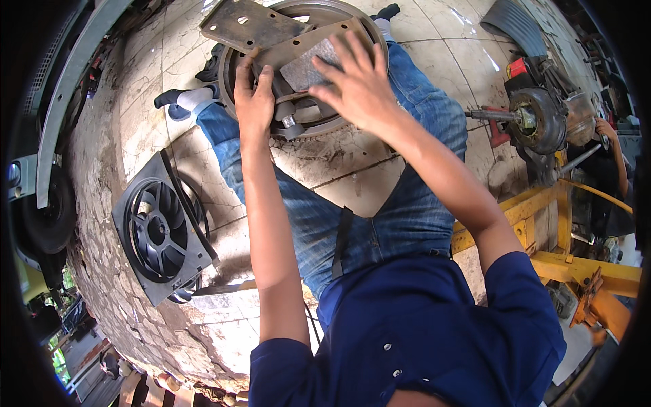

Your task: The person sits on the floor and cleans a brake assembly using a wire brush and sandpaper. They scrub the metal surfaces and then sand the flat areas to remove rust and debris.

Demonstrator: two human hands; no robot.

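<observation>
Between my denim-covered legs lies a large round metal wheel part (229, 88) with a toothed lower edge. Across its opening rests a brown metal plate (288, 54) with holes along one edge. My left hand (255, 102) is closed around the plate's left end, thumb on the near side. My right hand (359, 85) has its fingers spread over a grey, speckled rectangular sheet (302, 71) on the plate; the palm hides part of it. Another flat steel bracket (251, 26) with holes juts out at the upper left. Below the plate shows a short metal cylinder (290, 123).
A black radiator fan (159, 227) in its frame lies on the tiled floor (135, 136) to the left. At right are a greasy hub with a shaft (536, 119), a yellow metal frame (583, 268) and another person's arm (614, 152). A leaf-spring-like stack (519, 27) lies far right.
</observation>
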